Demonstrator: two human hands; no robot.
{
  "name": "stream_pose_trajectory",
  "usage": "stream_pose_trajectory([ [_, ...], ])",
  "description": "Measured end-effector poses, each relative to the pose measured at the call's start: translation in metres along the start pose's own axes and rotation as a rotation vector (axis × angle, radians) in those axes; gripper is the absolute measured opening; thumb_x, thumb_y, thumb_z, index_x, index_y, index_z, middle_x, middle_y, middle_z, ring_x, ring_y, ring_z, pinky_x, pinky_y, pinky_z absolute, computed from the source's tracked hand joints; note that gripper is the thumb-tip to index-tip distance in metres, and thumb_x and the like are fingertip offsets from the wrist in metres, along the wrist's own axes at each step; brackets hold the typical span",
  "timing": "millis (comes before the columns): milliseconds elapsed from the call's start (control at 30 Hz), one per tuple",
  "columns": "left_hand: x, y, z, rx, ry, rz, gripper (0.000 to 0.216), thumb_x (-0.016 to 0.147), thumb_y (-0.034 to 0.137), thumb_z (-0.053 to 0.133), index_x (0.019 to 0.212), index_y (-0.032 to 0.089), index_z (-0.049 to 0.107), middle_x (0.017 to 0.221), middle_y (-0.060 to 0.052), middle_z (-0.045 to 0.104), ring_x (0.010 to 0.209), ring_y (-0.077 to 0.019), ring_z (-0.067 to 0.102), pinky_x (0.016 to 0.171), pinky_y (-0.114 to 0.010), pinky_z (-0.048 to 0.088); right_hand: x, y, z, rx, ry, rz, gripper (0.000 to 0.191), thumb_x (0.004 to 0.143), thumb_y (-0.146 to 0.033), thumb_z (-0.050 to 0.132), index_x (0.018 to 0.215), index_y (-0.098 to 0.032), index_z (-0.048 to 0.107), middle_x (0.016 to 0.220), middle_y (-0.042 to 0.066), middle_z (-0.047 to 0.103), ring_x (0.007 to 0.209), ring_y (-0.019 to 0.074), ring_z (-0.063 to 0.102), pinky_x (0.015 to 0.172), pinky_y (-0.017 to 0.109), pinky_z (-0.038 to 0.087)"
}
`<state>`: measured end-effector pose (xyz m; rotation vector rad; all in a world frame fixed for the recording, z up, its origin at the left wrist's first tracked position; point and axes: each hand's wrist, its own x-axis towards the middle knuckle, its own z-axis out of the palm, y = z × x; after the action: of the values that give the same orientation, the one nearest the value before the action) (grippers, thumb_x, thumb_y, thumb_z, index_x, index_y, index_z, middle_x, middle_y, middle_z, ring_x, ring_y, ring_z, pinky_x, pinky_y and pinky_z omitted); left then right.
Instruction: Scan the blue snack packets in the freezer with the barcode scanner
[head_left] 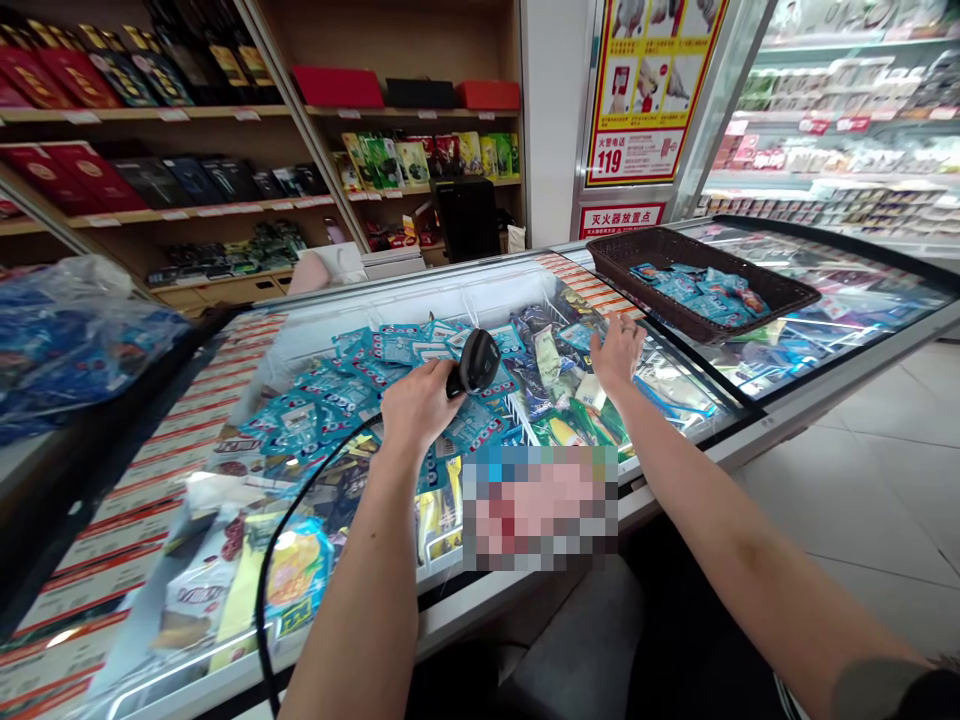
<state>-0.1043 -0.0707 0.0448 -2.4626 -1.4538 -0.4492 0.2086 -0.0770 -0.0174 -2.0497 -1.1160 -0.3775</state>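
Observation:
My left hand is wrapped round the handle of a black barcode scanner, whose head points away to the right over the freezer. A black cable runs from the scanner down to the lower left. Below lie many blue ice-cream packets heaped in the chest freezer. My right hand is over the right part of the freezer, fingers stretched forward and a little bent, beside the edge of the glass lid. I see nothing held in it; whether it touches the glass I cannot tell. A blue packet lies just left of it.
A brown basket with several blue packets stands on the glass to the right. At the left is a plastic bag of blue packets. Behind the freezer are shelves and a black monitor. A blurred patch covers the front edge.

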Motion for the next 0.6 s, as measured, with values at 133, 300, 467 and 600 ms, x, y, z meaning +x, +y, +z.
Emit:
stream_pose_trajectory([
  [133,0.000,-0.002,0.001,0.007,0.001,-0.004,0.031,0.084,0.041,0.048,0.109,0.026,0.059,0.107,-0.004,0.067,0.094,-0.0240,0.064,0.062,-0.030,0.041,-0.011,-0.025,0.002,0.076,-0.241,-0.391,0.050,0.095,-0.038,0.036,0.139,-0.017,0.045,0.143,0.011,0.046,0.125,0.0284,0.040,0.104,0.045,0.033],
  [300,0.000,-0.004,0.004,0.034,0.014,0.005,0.031,0.083,0.041,0.050,0.109,0.026,0.058,0.107,-0.003,0.068,0.093,-0.0249,0.064,0.061,-0.031,0.040,-0.027,-0.059,0.009,0.105,-0.508,-0.761,0.054,0.097,-0.048,0.033,0.143,-0.022,0.040,0.153,0.004,0.035,0.135,0.0246,0.035,0.106,0.042,0.033],
  [467,0.000,-0.004,0.004,0.033,0.010,0.006,0.031,0.083,0.041,0.051,0.108,0.026,0.059,0.106,-0.004,0.068,0.094,-0.0251,0.064,0.062,-0.032,0.041,-0.028,-0.061,0.006,0.032,-0.525,-0.662,0.052,0.099,-0.049,0.026,0.113,-0.019,0.066,0.123,0.008,0.064,0.115,0.0227,0.055,0.097,0.036,0.039],
  [600,0.001,-0.004,0.003,0.032,0.008,0.002,0.031,0.083,0.042,0.050,0.107,0.025,0.059,0.104,-0.004,0.068,0.093,-0.0255,0.064,0.063,-0.032,0.041,-0.023,-0.054,0.002,-0.055,-0.406,-0.496,0.054,0.099,-0.046,0.025,0.101,-0.014,0.068,0.099,0.013,0.069,0.095,0.0230,0.061,0.087,0.033,0.042],
])
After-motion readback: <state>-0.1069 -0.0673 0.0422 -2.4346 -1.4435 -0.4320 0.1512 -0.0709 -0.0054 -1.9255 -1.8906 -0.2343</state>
